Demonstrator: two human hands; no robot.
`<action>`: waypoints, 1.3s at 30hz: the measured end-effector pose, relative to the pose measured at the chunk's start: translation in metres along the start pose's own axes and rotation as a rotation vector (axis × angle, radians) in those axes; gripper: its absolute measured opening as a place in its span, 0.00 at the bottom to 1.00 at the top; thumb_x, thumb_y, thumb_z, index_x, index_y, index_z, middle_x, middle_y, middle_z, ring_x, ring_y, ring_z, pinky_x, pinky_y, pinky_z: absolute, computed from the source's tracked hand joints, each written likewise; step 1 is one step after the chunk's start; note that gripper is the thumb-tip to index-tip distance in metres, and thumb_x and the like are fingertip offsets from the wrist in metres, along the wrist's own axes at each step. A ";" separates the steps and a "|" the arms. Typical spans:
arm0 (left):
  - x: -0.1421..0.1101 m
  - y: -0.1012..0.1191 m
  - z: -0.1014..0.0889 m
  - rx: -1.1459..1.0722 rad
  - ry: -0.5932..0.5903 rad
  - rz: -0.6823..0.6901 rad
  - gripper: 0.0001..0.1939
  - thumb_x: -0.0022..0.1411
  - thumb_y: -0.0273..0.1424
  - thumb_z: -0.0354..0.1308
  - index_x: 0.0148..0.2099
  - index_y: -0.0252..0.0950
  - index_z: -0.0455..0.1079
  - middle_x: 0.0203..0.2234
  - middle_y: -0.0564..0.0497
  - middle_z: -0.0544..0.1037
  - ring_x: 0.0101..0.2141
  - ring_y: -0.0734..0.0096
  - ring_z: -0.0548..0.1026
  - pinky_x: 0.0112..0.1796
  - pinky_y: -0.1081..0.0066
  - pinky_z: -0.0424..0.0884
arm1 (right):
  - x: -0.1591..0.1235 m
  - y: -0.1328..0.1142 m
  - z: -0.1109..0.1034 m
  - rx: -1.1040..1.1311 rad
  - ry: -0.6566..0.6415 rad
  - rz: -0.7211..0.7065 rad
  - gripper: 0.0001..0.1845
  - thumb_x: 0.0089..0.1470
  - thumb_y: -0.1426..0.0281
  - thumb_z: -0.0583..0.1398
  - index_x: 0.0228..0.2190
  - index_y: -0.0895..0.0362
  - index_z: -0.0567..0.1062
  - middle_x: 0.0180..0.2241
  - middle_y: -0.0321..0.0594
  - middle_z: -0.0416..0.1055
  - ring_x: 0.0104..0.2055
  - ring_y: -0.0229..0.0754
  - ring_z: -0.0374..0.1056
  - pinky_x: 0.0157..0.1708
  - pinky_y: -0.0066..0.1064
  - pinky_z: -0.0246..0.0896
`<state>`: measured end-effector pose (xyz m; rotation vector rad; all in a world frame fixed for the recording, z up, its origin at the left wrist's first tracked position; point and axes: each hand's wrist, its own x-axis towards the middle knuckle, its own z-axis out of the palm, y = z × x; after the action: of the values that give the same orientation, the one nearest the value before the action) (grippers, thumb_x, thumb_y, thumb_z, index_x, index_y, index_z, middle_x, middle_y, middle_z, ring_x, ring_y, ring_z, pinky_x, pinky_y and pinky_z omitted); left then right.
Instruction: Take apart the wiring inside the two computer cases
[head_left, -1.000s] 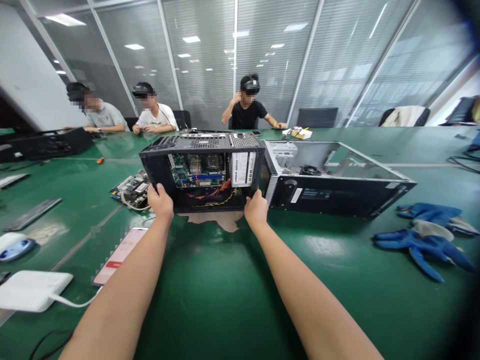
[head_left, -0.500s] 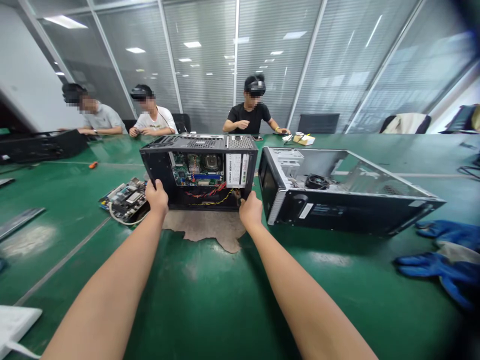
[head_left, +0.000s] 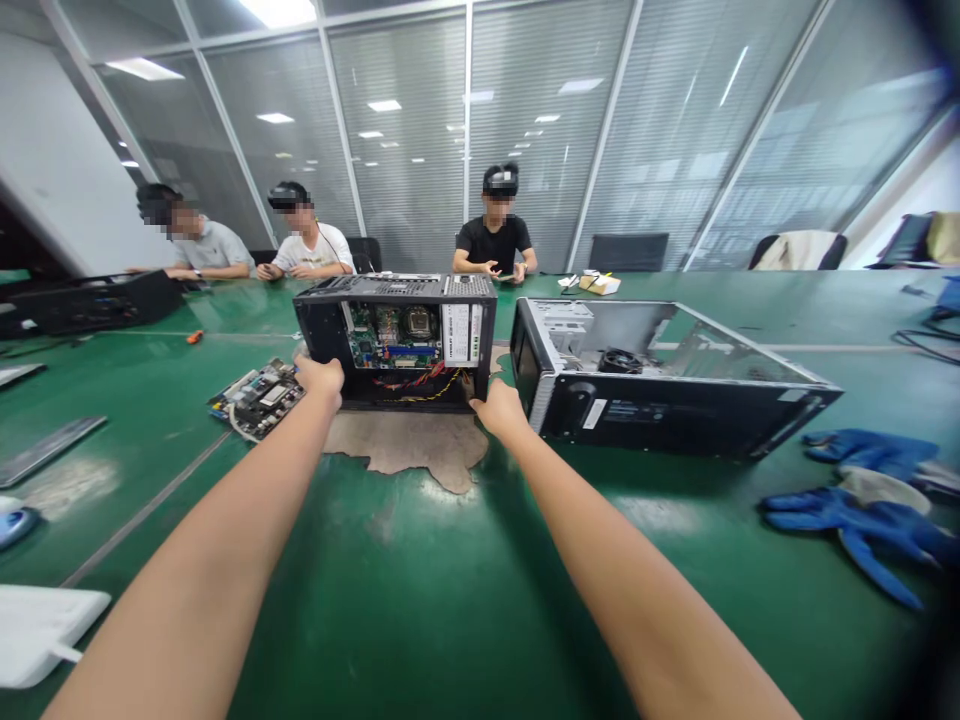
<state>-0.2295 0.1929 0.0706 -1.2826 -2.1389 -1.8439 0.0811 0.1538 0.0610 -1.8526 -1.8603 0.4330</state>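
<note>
Both hands, left hand (head_left: 321,377) and right hand (head_left: 500,408), still grip the open computer case (head_left: 397,340), now pushed farther away across the green surface (head_left: 450,600).

We see a long green glossy table (head_left: 420,600) spreading out beneath our hands; far beyond them stands a wall of glass panels with grey blinds (head_left: 525,130); rectangular white ceiling lights (head_left: 281,10) glow above; a dark office chair (head_left: 628,252) waits behind.
</note>
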 end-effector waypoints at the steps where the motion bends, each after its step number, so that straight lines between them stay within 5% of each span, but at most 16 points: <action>1: -0.010 0.014 0.003 0.029 0.072 -0.055 0.26 0.55 0.24 0.59 0.56 0.30 0.58 0.51 0.30 0.67 0.54 0.40 0.67 0.52 0.38 0.61 | -0.007 0.001 -0.011 -0.005 -0.009 -0.049 0.17 0.57 0.65 0.64 0.44 0.63 0.74 0.43 0.56 0.78 0.47 0.53 0.75 0.45 0.36 0.66; 3: -0.036 0.049 0.011 0.077 0.169 -0.084 0.32 0.54 0.25 0.61 0.60 0.34 0.56 0.58 0.30 0.60 0.59 0.37 0.61 0.56 0.37 0.56 | -0.023 0.009 -0.037 -0.028 0.017 -0.134 0.14 0.60 0.62 0.60 0.43 0.59 0.75 0.44 0.51 0.78 0.49 0.52 0.73 0.48 0.36 0.64; 5: -0.068 0.090 0.018 0.150 0.134 0.128 0.29 0.56 0.28 0.61 0.60 0.36 0.60 0.58 0.34 0.62 0.59 0.39 0.61 0.56 0.42 0.59 | -0.036 0.029 -0.068 -0.159 0.131 -0.254 0.15 0.63 0.62 0.55 0.42 0.58 0.75 0.41 0.49 0.78 0.46 0.51 0.72 0.47 0.38 0.63; 10: -0.144 0.173 0.037 0.142 -0.407 0.846 0.21 0.63 0.34 0.58 0.57 0.35 0.66 0.56 0.40 0.69 0.58 0.52 0.64 0.58 0.55 0.61 | -0.042 0.135 -0.147 -0.481 0.481 -0.226 0.27 0.63 0.55 0.53 0.53 0.62 0.71 0.53 0.58 0.71 0.55 0.60 0.64 0.52 0.47 0.59; 13: -0.183 0.199 0.057 0.181 -0.694 1.126 0.21 0.66 0.31 0.56 0.59 0.34 0.64 0.58 0.41 0.70 0.58 0.57 0.67 0.56 0.60 0.62 | -0.034 0.208 -0.176 -0.573 0.450 -0.047 0.35 0.62 0.48 0.50 0.57 0.60 0.69 0.56 0.59 0.69 0.63 0.65 0.56 0.57 0.62 0.48; 16: -0.215 0.213 0.081 0.276 -0.785 1.257 0.18 0.67 0.32 0.56 0.57 0.32 0.66 0.54 0.41 0.74 0.56 0.56 0.70 0.56 0.59 0.61 | -0.030 0.249 -0.185 -0.614 0.318 -0.081 0.34 0.62 0.47 0.48 0.58 0.56 0.69 0.57 0.54 0.69 0.62 0.60 0.58 0.59 0.65 0.41; 20: -0.236 0.229 0.103 0.363 -0.748 1.182 0.15 0.69 0.32 0.55 0.53 0.29 0.69 0.45 0.39 0.78 0.49 0.56 0.74 0.54 0.57 0.62 | -0.030 0.254 -0.179 -0.642 0.384 -0.125 0.29 0.64 0.52 0.49 0.56 0.57 0.69 0.54 0.54 0.71 0.61 0.57 0.58 0.60 0.58 0.43; 26: -0.223 0.235 0.104 0.374 -0.755 1.140 0.11 0.69 0.25 0.50 0.44 0.30 0.74 0.40 0.39 0.79 0.46 0.57 0.74 0.48 0.60 0.66 | -0.039 0.237 -0.172 -0.597 0.455 -0.114 0.24 0.65 0.56 0.50 0.51 0.57 0.74 0.47 0.52 0.73 0.53 0.56 0.62 0.55 0.48 0.51; 31: -0.211 0.221 0.081 0.343 -0.789 1.159 0.10 0.69 0.28 0.53 0.44 0.32 0.75 0.40 0.42 0.80 0.46 0.59 0.74 0.47 0.61 0.68 | -0.071 0.224 -0.167 -0.562 0.492 -0.116 0.23 0.63 0.55 0.52 0.50 0.56 0.75 0.44 0.49 0.72 0.50 0.55 0.63 0.56 0.49 0.49; 39: -0.230 0.206 0.020 0.230 -0.843 1.073 0.09 0.69 0.28 0.53 0.44 0.32 0.75 0.39 0.44 0.79 0.45 0.60 0.74 0.49 0.62 0.69 | -0.139 0.211 -0.170 -0.511 0.485 -0.161 0.20 0.62 0.57 0.54 0.47 0.53 0.76 0.42 0.49 0.72 0.48 0.56 0.64 0.50 0.49 0.53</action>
<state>0.0531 0.0744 0.1107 -2.6490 -1.1837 -0.6384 0.3467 0.0048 0.0751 -1.8627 -1.8497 -0.5541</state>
